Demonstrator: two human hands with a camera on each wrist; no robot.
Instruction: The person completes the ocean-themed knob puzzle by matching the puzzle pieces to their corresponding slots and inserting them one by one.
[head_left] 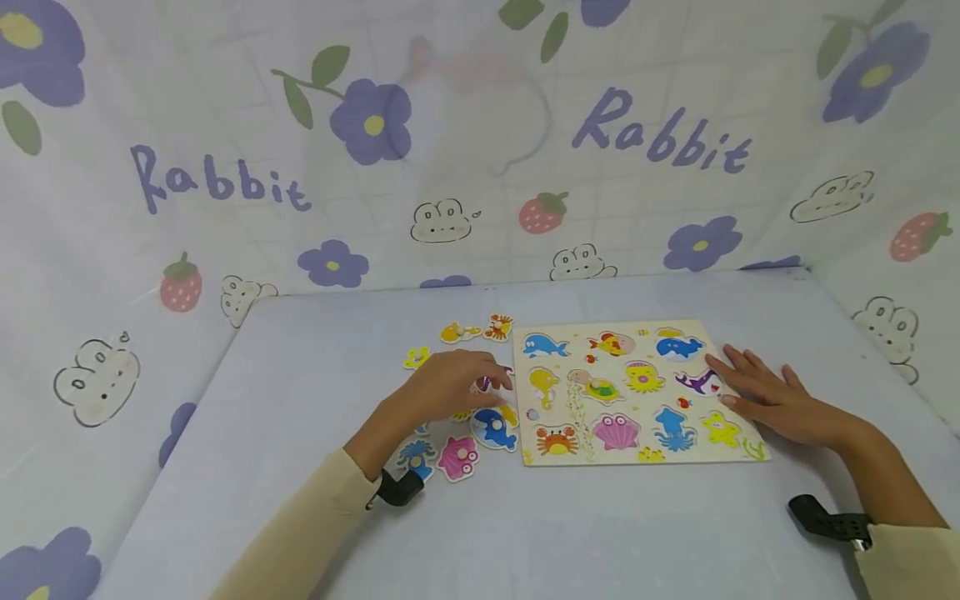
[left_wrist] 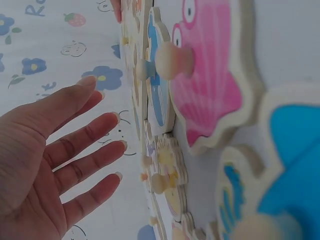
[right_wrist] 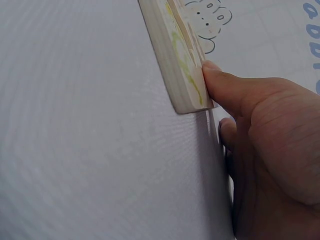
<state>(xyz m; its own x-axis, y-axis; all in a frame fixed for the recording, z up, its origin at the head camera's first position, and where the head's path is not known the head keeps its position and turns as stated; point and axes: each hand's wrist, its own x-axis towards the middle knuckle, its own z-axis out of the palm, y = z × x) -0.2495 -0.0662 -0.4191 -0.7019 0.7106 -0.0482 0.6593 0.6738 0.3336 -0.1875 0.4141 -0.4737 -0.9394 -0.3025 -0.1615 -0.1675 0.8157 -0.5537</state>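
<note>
My left hand (head_left: 450, 385) hovers over loose wooden puzzle pieces left of the board. In the left wrist view its fingers are parted and hold nothing. Near it lie a blue whale piece (head_left: 495, 428), a pink shell piece (head_left: 457, 458) and a blue squid piece (head_left: 417, 458), with round wooden knobs. Other pieces are partly hidden beneath the hand. The flat sea-animal puzzle board (head_left: 712, 457) shows printed animals in its recesses. At its right edge rests my right hand (head_left: 795, 408), fingers spread. The right wrist view shows its thumb (right_wrist: 225, 82) touching the board's edge near a corner.
A crab piece (head_left: 498, 327) and a yellow piece (head_left: 457, 332) lie by the board's upper left corner. The pale table (head_left: 600, 533) extends around everything. Behind it hangs a printed curtain (head_left: 480, 167) with rabbits and flowers.
</note>
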